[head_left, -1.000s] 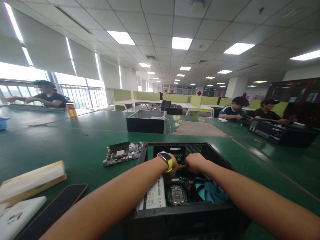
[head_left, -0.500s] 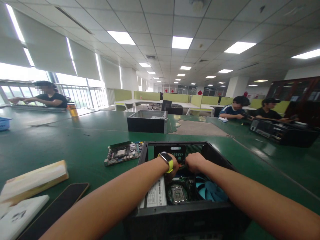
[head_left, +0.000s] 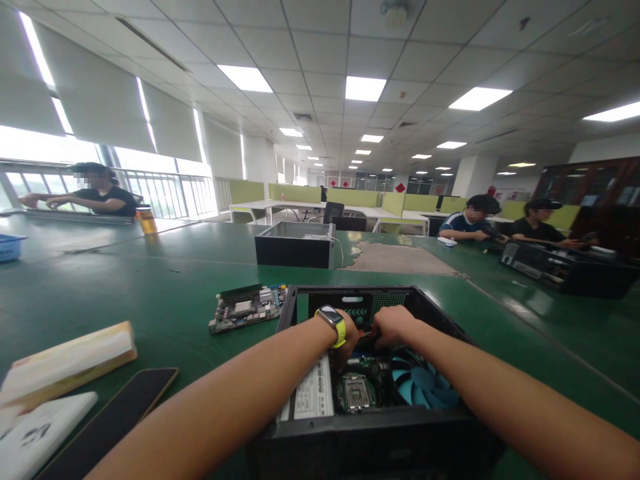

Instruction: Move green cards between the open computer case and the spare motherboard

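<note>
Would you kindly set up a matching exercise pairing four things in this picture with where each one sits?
Things:
1. cooling fan
2. loose circuit board
3. smartwatch
4. phone

Places:
A. on the left wrist, just behind the left hand
B. face down on the green table, at the near left
C. inside the open computer case, on its right side, below the right hand
D. flat on the table, just left of the case

Pairs: 1-C, 2-D, 3-A, 4-B
</note>
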The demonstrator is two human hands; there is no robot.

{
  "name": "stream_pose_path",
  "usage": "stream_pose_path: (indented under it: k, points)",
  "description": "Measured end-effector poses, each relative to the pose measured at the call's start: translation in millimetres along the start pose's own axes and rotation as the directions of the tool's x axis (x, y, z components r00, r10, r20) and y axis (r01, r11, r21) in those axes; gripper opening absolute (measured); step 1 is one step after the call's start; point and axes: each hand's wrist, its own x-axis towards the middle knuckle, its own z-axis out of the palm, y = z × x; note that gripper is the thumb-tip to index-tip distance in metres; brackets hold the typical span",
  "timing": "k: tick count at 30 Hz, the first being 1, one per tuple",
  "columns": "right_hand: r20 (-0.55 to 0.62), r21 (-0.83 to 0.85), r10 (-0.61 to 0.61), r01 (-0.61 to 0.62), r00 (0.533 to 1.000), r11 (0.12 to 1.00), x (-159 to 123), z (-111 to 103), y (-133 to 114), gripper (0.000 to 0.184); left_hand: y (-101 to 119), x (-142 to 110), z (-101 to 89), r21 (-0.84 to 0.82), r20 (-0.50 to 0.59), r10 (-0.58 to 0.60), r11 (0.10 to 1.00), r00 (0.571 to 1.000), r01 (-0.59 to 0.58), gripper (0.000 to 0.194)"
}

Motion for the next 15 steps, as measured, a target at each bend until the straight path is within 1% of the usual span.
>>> stream_pose_path:
  k: [2,3,5,6,7,8,10,12,13,14,15]
  points:
    - [0.004,0.062,-0.008,0.007,1.000,0.998,-1.1,-5.9,5.8,0.048,6.6,-17.6,-10.7,0.066,0.105,-0.013,0.998,0.994,0.006,0.027]
    - [0.001,0.091,-0.004,0.004,1.000,0.996,-2.5,-10.1,9.4,0.048,9.1,-28.6,-17.2,0.108,0.140,-0.019,0.994,0.990,0.003,0.031]
    - [-0.054,0.143,0.028,-0.020,0.998,0.989,-8.3,-21.3,16.5,0.042,11.0,-52.8,-30.3,0.134,0.032,0.039,0.990,0.999,-0.043,0.043]
    - [-0.112,0.178,0.051,-0.030,0.992,0.984,-13.0,-28.2,19.5,0.038,10.2,-64.4,-35.8,0.139,-0.036,0.070,0.988,0.997,-0.064,0.050]
    - [-0.190,0.230,0.073,-0.028,0.979,0.973,-18.8,-35.3,21.7,0.038,8.4,-74.5,-40.0,0.138,-0.103,0.091,0.988,0.991,-0.077,0.056]
    - [-0.277,0.302,0.090,-0.002,0.957,0.953,-25.3,-42.4,23.1,0.041,6.0,-82.7,-42.7,0.130,-0.163,0.097,0.989,0.982,-0.076,0.060]
    - [-0.445,0.457,0.127,0.103,0.886,0.883,-38.4,-53.9,23.4,0.050,1.6,-91.6,-44.1,0.112,-0.241,0.063,0.993,0.968,-0.037,0.064]
    - [-0.550,0.550,0.180,0.191,0.816,0.813,-47.7,-58.8,21.7,0.053,0.5,-91.9,-42.1,0.107,-0.260,0.034,0.994,0.965,-0.007,0.061]
    - [-0.570,0.565,0.198,0.205,0.798,0.799,-49.9,-58.4,20.6,0.053,1.7,-90.2,-40.6,0.113,-0.248,0.035,0.994,0.968,-0.007,0.058]
    - [-0.571,0.561,0.197,0.204,0.797,0.802,-50.8,-56.4,19.6,0.051,3.8,-88.0,-39.3,0.123,-0.234,0.045,0.992,0.971,-0.016,0.055]
    - [-0.552,0.545,0.176,0.194,0.815,0.815,-50.6,-53.3,18.4,0.049,6.4,-86.0,-38.1,0.134,-0.227,0.057,0.991,0.972,-0.027,0.052]
